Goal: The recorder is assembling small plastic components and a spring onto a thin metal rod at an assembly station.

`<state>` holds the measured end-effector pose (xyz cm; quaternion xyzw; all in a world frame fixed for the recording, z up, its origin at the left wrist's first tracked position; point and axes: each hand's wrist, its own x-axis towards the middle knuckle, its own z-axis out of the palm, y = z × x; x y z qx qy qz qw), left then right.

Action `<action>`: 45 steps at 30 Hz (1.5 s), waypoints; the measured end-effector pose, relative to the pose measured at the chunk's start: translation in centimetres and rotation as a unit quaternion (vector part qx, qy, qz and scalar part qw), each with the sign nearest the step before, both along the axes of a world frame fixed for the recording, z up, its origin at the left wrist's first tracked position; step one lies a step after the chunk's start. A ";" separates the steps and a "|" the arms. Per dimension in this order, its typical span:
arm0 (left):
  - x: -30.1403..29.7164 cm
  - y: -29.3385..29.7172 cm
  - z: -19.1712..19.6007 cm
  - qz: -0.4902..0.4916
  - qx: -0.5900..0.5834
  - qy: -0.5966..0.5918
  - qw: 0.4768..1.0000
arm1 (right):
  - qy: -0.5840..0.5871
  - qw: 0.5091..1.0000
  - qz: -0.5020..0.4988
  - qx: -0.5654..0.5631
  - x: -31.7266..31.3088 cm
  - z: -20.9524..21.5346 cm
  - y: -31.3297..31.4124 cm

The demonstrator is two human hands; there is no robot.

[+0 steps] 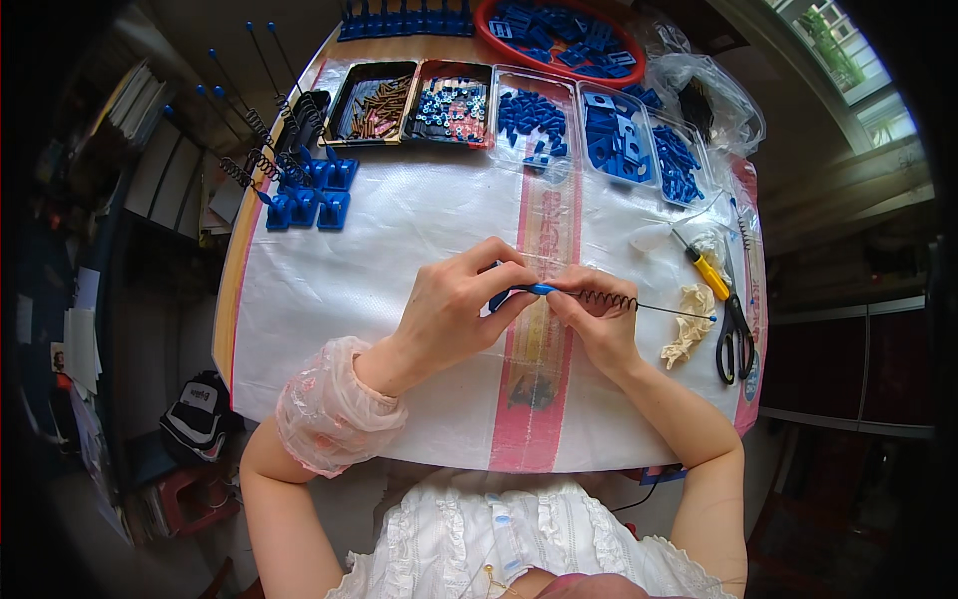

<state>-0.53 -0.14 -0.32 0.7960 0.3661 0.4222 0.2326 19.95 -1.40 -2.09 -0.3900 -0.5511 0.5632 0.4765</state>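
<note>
Over the middle of the table, my left hand is closed on a blue plastic part, mostly hidden by the fingers. My right hand pinches a black coil spring close to where it meets the blue part. From the spring a thin dark rod runs out to the right and ends in a small blue tip. At the back left stand several blue bases fitted with springs and blue-tipped rods like this one.
Along the back sit trays of brass-coloured screws, small nuts and blue parts, before a red basin. On the right lie a yellow cutter, black scissors and crumpled cream finger cots.
</note>
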 end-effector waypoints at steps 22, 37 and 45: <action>0.2 0.0 0.3 -0.023 -0.069 -0.033 0.997 | -0.022 0.999 -0.034 -0.033 -0.2 0.3 -0.1; 0.1 0.0 0.1 -0.034 -0.106 -0.046 0.993 | -0.025 0.999 -0.023 -0.021 -0.1 0.1 -0.1; 0.4 0.0 -0.6 -0.041 -0.154 -0.104 0.982 | -0.015 0.999 -0.029 -0.043 -0.2 0.6 -0.2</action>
